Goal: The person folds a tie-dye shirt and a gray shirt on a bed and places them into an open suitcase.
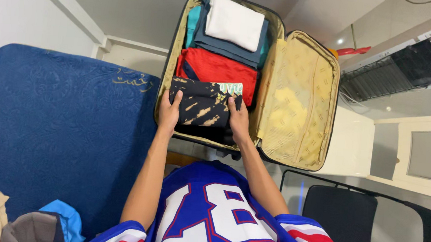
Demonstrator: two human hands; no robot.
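Two hands grasp one folded black garment with tan streaks (204, 107): left hand (169, 113) clenched on its left edge, right hand (238, 122) on its right. Garment sits at the near end of an open suitcase (172, 56), touching a folded red garment (214, 69); beyond, dark blue (226, 47) and white (234, 22) folded items. Blue mattress (55, 134) just left.
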